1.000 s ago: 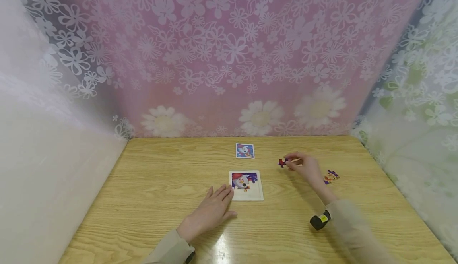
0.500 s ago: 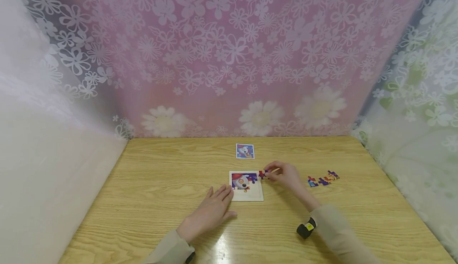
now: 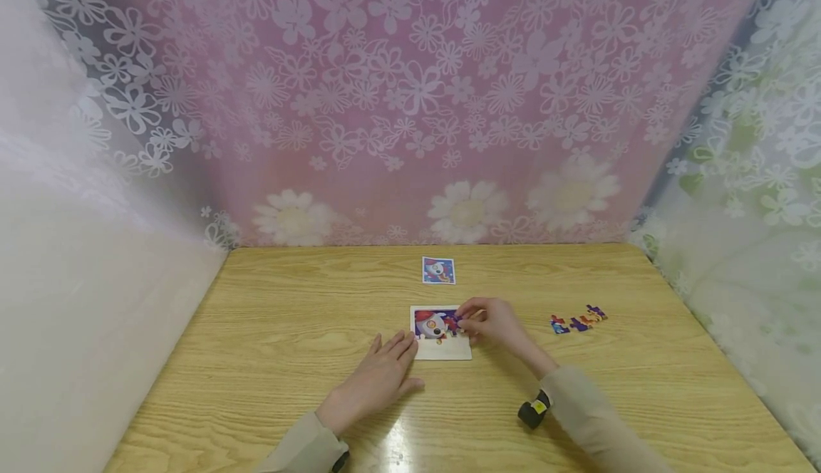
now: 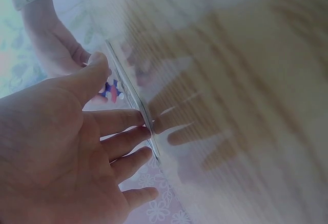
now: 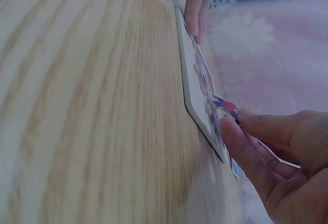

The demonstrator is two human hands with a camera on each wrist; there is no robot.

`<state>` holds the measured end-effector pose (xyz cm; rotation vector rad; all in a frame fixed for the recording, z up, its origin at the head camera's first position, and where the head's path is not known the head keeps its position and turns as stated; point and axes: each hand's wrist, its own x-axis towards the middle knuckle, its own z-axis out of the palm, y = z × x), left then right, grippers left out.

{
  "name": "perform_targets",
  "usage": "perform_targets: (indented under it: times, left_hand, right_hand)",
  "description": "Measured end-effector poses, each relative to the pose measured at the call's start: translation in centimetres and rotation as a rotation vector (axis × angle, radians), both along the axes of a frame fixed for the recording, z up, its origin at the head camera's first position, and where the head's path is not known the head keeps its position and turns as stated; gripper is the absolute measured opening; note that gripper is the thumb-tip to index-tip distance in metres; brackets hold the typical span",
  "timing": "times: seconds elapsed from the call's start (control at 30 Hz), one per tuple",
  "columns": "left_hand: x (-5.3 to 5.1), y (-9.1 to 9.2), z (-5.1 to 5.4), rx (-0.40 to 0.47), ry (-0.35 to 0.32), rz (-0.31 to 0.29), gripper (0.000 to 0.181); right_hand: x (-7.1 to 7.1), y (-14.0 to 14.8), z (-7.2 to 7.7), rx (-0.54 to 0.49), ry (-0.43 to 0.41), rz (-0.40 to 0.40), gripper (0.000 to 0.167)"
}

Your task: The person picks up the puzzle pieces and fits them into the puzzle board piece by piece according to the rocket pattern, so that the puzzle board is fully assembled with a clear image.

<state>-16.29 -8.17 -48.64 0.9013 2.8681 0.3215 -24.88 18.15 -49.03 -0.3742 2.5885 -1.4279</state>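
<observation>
The right hand (image 3: pixel 492 322) pinched a tilted puzzle piece (image 5: pixel 226 105) at the right side of the tray (image 3: pixel 449 350), whose left edge the left hand (image 3: pixel 377 377) touched, fingers extended. Good fitting likely meant aligning before pressing.

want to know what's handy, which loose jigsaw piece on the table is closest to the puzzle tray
The red-and-blue jigsaw piece, leftmost of the loose group; the purple and orange pieces lie farther from the puzzle tray.
</observation>
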Motion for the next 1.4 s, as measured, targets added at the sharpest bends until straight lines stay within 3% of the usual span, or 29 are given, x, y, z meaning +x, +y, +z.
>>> perform_targets:
  times: [0.23,0.7,0.97,1.4]
  left_hand:
    - [0.0,-0.1,-0.1,-0.003,0.0,-0.001,0.07]
    - [0.0,0.0,-0.1,0.004,0.0,-0.001,0.07]
    - [0.1,0.0,0.2,0.008,-0.012,-0.002,0.07]
    - [0.1,0.0,0.2,0.007,-0.007,-0.004,0.07]
  right_hand:
    - [-0.1,-0.6,-0.3,0.033,-0.027,-0.023,0.01]
    - [-0.1,-1.0,-0.1,0.223,0.085,-0.009,0.009]
    - [-0.2,-1.2,-0.1,0.368,0.175,0.054,0.022]
    - [0.0,-1.4,0.0,0.45,0.212,0.064,0.023]
